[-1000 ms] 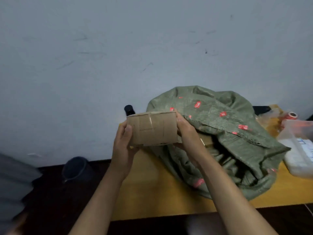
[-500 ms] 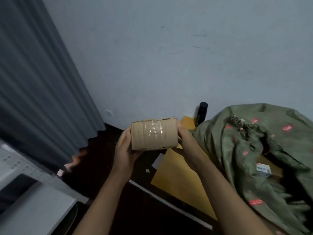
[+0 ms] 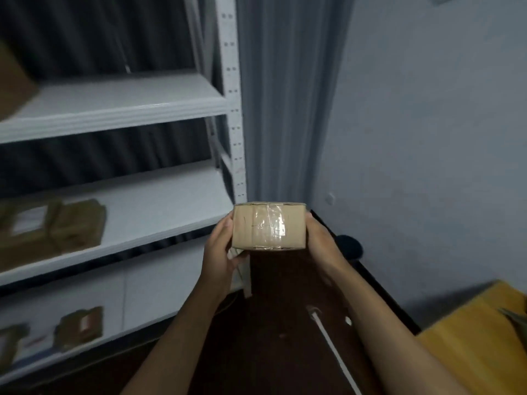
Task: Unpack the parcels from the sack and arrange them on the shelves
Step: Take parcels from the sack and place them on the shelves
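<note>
Both hands, left [image 3: 221, 252] and right [image 3: 320, 243], clamped the taped cardboard parcel [image 3: 269, 226] by its ends, level, ready for the shelf [image 3: 159, 206].

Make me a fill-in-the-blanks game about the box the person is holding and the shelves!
1. The cardboard box is held by ____ hands, the left hand and the right hand.
2. Shiny clear ____ runs across the box's front.
3. The white shelves stand to the ____ of the box.
4. The brown parcels on the middle shelf lie ____ the box's left.

Missing words: two; tape; left; to
</note>
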